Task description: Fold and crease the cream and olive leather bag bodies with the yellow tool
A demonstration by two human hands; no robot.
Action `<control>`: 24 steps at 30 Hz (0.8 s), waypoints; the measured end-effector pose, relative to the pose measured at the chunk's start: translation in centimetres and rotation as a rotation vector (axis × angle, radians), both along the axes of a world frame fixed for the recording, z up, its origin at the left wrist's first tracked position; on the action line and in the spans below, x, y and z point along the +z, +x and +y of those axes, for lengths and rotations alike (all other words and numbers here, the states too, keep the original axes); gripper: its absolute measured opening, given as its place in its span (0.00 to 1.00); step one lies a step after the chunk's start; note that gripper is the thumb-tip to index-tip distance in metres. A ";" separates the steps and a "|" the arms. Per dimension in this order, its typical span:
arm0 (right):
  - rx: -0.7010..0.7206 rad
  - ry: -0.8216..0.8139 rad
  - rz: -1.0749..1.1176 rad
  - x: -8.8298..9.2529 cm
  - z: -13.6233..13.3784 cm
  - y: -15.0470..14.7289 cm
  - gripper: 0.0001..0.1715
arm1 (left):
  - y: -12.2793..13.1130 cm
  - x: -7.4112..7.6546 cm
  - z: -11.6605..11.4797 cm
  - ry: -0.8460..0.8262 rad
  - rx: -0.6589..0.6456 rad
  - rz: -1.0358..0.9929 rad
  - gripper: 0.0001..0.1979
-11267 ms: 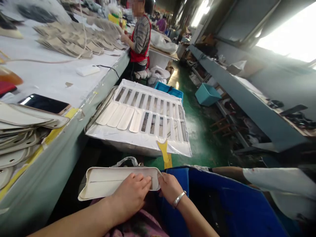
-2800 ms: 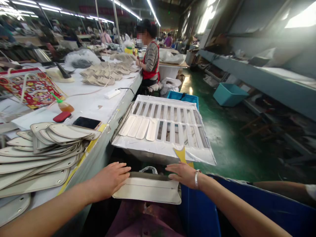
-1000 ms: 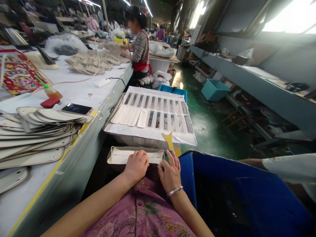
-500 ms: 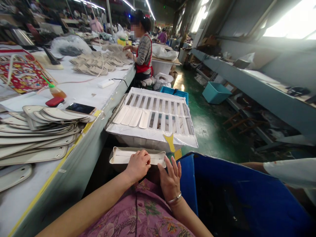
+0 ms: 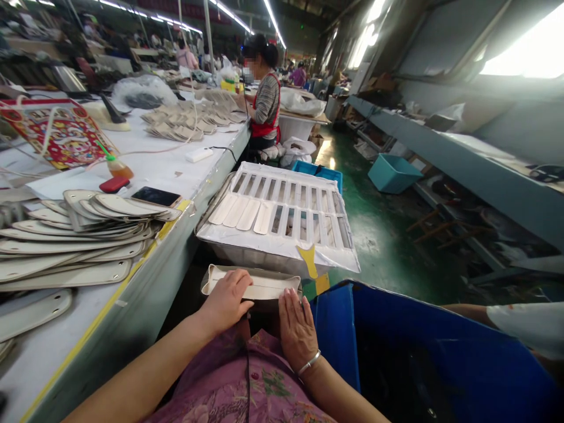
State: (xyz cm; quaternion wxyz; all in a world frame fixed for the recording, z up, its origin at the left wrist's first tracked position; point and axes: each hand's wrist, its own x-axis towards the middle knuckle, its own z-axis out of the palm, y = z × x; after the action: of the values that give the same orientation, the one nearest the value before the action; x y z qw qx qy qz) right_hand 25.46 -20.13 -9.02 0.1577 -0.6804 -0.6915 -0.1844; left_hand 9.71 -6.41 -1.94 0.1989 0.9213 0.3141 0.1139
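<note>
In front of my lap lies a long cream piece [image 5: 268, 283] with turned-up edges, pinched corners and a thin line along its middle. My left hand [image 5: 225, 298] is bent over its left part, fingers on top and thumb at the near edge. At the right end, my right hand [image 5: 298, 329] touches the near edge with its fingers stretched flat and side by side. What supports the piece underneath is hidden. Just beyond it stands a white slotted rack [image 5: 277, 241], with several cream strips [image 5: 241, 212] lying over its left slots.
A stack of cream panels [image 5: 88, 241] with metal holes covers the near table, beside a phone [image 5: 156, 196] and a glue bottle [image 5: 118, 167]. A large blue bin [image 5: 335, 329] stands at my right, with another person's sleeve [image 5: 526, 320] beyond. A co-worker [image 5: 267, 100] stands farther along the table.
My left hand has slid left along the cream piece, from its middle toward its left part. My right hand's fingers have flattened and closed together at the right end. The view has shifted slightly.
</note>
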 end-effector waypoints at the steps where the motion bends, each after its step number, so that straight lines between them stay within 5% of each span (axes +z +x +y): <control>1: 0.005 0.000 -0.006 0.0 0.0 0.0 0.30 | -0.8 0.1 0.3 -0.011 -0.004 0.005 0.07; 5: 0.022 0.001 -0.019 -0.2 0.4 -0.4 0.29 | -1.9 0.2 0.7 -0.027 -0.010 0.054 0.07; 18: 0.192 0.076 0.006 -1.3 3.0 -3.8 0.27 | 0.0 -0.1 -1.0 0.148 0.131 0.150 0.06; 21: 0.206 0.092 0.017 -1.3 3.6 -4.3 0.27 | -1.5 -0.7 -0.2 0.105 0.121 0.067 0.06; 24: 0.210 0.081 0.020 -1.2 3.8 -4.3 0.27 | -4.3 -1.0 1.1 0.095 0.074 -0.064 0.18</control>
State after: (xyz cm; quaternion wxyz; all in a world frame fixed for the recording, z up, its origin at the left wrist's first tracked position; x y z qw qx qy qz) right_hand 21.16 -16.33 -10.26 0.2104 -0.5992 -0.7493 -0.1880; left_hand 5.45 -5.28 -2.98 0.1604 0.9134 0.3356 0.1654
